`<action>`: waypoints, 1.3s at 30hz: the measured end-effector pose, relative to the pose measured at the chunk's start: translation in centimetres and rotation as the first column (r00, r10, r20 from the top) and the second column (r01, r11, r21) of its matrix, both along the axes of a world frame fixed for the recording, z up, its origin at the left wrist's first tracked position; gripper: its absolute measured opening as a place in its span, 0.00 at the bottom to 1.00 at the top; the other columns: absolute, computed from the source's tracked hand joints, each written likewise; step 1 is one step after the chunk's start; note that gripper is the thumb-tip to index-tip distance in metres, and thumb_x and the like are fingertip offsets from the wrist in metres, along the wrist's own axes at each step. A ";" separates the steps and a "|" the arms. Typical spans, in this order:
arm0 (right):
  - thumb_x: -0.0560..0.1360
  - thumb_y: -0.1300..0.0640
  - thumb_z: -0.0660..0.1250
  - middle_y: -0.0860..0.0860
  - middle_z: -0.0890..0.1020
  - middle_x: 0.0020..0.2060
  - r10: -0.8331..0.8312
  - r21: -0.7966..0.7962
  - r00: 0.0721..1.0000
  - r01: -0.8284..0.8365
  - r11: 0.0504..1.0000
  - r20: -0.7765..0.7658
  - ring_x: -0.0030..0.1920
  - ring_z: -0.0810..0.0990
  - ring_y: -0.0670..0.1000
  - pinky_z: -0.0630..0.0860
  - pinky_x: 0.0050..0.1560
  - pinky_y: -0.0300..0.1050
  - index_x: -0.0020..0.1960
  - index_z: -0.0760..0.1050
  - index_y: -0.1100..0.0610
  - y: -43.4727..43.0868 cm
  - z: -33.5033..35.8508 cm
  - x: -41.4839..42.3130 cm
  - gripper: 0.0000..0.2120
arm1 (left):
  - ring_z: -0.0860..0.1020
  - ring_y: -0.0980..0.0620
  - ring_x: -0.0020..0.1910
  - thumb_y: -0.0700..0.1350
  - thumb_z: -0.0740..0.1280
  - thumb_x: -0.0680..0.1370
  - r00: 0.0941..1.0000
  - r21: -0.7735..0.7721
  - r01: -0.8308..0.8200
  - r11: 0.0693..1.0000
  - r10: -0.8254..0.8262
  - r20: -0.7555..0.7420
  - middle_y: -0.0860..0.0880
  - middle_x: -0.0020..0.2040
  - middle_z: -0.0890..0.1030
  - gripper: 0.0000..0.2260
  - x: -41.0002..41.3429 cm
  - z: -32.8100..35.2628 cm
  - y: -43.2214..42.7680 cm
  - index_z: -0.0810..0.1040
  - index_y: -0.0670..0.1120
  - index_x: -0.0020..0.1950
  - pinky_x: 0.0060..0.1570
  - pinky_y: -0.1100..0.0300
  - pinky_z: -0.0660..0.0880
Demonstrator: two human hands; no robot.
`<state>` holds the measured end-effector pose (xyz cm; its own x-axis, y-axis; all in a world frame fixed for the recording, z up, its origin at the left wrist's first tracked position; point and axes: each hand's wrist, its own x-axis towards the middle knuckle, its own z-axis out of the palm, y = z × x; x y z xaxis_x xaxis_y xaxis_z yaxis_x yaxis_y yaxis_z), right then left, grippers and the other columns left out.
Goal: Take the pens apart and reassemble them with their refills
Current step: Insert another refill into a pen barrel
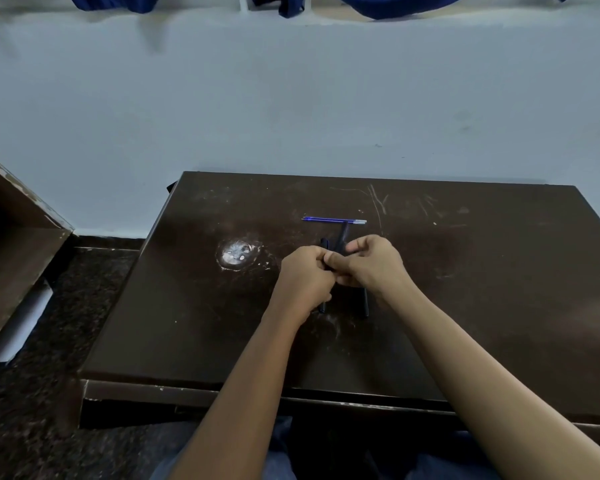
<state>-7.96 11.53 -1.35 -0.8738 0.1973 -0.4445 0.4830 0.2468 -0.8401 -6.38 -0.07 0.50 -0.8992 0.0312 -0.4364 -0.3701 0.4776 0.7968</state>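
Both hands meet over the middle of the dark brown table. My left hand and my right hand both grip one dark pen, whose upper end sticks out above my fingers. Two blue refills lie side by side on the table just beyond it. Another dark pen lies under my right wrist, and the tip of a third dark piece shows below my left hand. A short dark part peeks out above my left fingers.
A pale worn patch marks the table left of my hands. A light blue wall rises right behind the table. A wooden piece of furniture stands at the left, over dark speckled floor.
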 end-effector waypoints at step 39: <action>0.76 0.64 0.64 0.59 0.76 0.57 0.415 0.762 0.881 -0.425 0.488 0.226 0.55 0.81 0.60 0.76 0.45 0.48 0.64 0.64 0.62 -2.3 -2.9 2.5 0.18 | 0.79 0.51 0.57 0.37 0.67 0.76 0.994 -0.125 -0.054 0.991 0.042 -0.099 0.46 0.60 0.80 0.14 -0.4 0.3 -1.3 0.78 0.45 0.61 0.47 0.65 0.71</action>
